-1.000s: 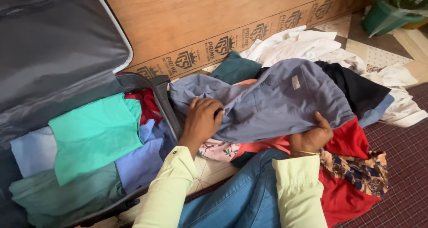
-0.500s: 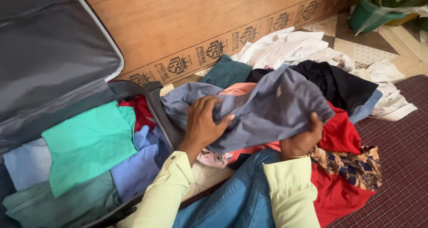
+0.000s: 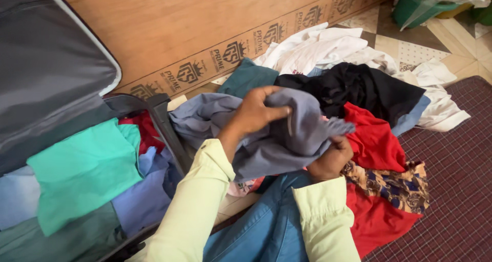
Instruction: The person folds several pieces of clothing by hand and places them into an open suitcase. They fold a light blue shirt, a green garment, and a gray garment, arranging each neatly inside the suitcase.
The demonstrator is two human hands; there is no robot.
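Note:
A grey-blue garment (image 3: pixel 287 139) is bunched up over a pile of clothes on the floor. My left hand (image 3: pixel 256 111) grips its upper fold from above. My right hand (image 3: pixel 330 159) clutches its lower right edge from beneath. One sleeve of the garment (image 3: pixel 197 116) trails left toward the rim of an open suitcase (image 3: pixel 161 121). Both my arms wear pale yellow sleeves.
The suitcase holds a folded mint green top (image 3: pixel 82 172), light blue and red pieces; its grey lid (image 3: pixel 51 72) leans on a wooden board (image 3: pixel 205 26). Black (image 3: pixel 369 88), red (image 3: pixel 374 139), white (image 3: pixel 318 47) and teal (image 3: pixel 246 77) clothes lie around. A green plant pot (image 3: pixel 415 6) stands far right.
The garment was spread wide and is now gathered into a bunch. My left hand rose and moved right over it; my right hand pulled its edge inward to the left.

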